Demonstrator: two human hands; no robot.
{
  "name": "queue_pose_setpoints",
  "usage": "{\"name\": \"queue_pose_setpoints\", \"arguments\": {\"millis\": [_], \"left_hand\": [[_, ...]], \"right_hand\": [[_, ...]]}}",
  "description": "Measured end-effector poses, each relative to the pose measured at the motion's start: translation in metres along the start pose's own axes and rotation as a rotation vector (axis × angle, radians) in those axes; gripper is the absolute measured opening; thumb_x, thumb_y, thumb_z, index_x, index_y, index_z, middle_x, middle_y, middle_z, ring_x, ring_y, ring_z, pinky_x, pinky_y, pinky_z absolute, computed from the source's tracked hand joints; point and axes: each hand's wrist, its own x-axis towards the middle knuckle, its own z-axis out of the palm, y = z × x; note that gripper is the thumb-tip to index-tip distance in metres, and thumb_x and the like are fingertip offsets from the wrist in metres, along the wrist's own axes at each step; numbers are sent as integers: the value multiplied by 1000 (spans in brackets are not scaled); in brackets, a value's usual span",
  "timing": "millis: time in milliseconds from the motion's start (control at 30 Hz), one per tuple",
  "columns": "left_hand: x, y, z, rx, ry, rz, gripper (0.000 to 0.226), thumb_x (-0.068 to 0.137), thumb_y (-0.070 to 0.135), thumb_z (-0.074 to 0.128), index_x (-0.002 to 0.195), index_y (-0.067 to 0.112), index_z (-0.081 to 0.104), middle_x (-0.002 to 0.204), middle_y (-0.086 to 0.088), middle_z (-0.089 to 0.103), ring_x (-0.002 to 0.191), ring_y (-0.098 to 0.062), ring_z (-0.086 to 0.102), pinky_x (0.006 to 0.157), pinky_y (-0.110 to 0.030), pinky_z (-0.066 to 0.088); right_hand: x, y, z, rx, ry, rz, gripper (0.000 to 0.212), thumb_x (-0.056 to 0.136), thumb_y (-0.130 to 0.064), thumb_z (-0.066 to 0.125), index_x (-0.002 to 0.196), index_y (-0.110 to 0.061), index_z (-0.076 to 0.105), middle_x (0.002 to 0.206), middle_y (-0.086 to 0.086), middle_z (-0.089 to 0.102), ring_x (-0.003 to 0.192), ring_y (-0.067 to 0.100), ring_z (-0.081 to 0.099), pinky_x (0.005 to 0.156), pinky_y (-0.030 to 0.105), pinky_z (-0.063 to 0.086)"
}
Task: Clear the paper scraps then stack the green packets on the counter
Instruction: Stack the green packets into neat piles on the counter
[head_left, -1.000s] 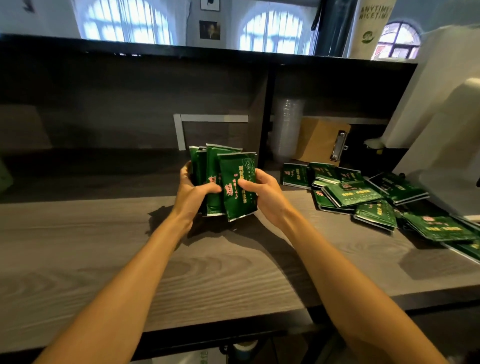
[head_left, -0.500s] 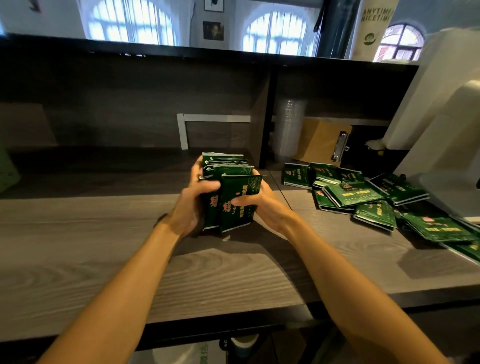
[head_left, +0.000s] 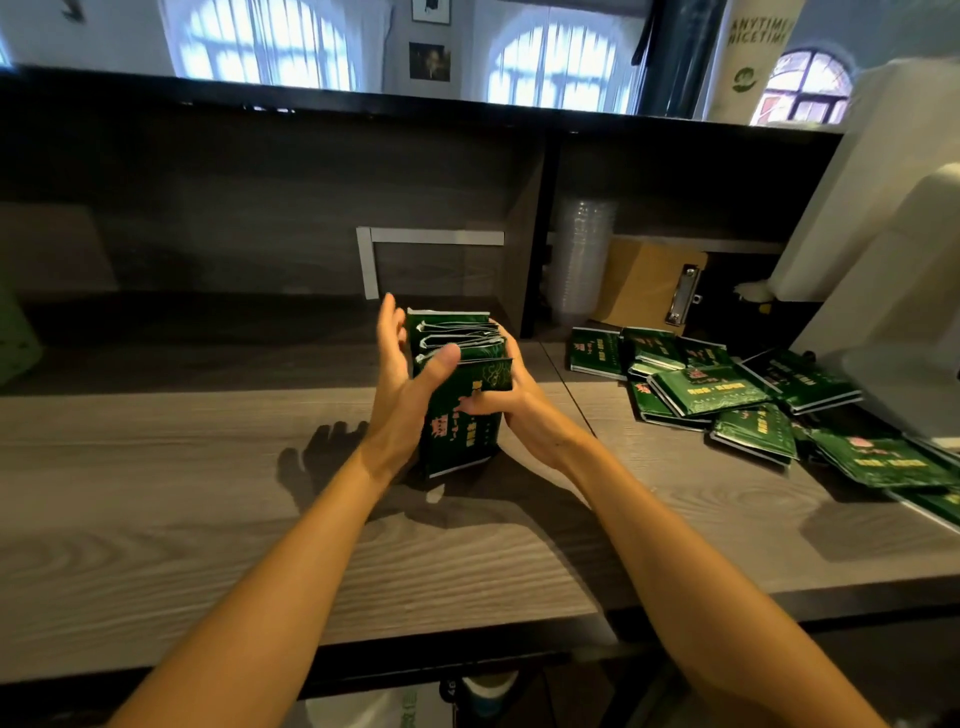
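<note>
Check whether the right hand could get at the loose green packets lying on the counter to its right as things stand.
Probably yes, but not right away. The loose packets lie uncovered on the counter with nothing between them and the right hand. That hand is wrapped around the upright bundle, so it would have to let go first.

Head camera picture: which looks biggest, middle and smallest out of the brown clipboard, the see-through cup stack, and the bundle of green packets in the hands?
As they look here:
1. bundle of green packets
2. clipboard and cup stack, too alike to rank.

The bundle sits nearer the camera, so its true size may differ.
</note>
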Motion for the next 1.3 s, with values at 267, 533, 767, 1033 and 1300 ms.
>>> {"name": "queue_pose_setpoints", "arguments": {"millis": [267,533,767,1033,1300], "left_hand": [[1,-10,1,-10,-78,-51,133,45,68,76,147,29,-1,122,9,53,113,-10,56,96,-37,47],[3,-17,-21,216,-194,-163,93,51,46,76,126,22,26,118,11,51,108,2,52,93,-27,46],[5,-12,-14,216,-122,-90,56,79,13,69,118,18,29,110,15,53,101,2,53,80,-18,45],[7,-14,-18,273,-187,-165,73,64,23,71,123,22,27,110,14,51,99,4,50,77,-18,43],[14,-8,7,-81,-58,-392,38,65,26,63,102,19,65,99,-4,73,93,-22,68,84,-35,55]], "right_hand": [[0,3,0,24,-41,53,84,59,2,54,132,-25,26,115,-3,55,107,10,55,84,21,48],[1,5,1,-73,-4,100,79,56,-6,55,131,-17,31,117,5,52,101,10,53,88,24,45],[0,2,-3,39,35,51,64,69,8,50,126,-19,37,111,4,58,96,10,57,73,15,50],[1,0,0,21,30,67,88,55,-5,49,140,-9,27,118,10,51,106,19,52,78,18,49],[0,-7,-29,14,214,128,49,82,-37,53,125,-14,50,111,6,61,97,16,58,83,29,43]]}}
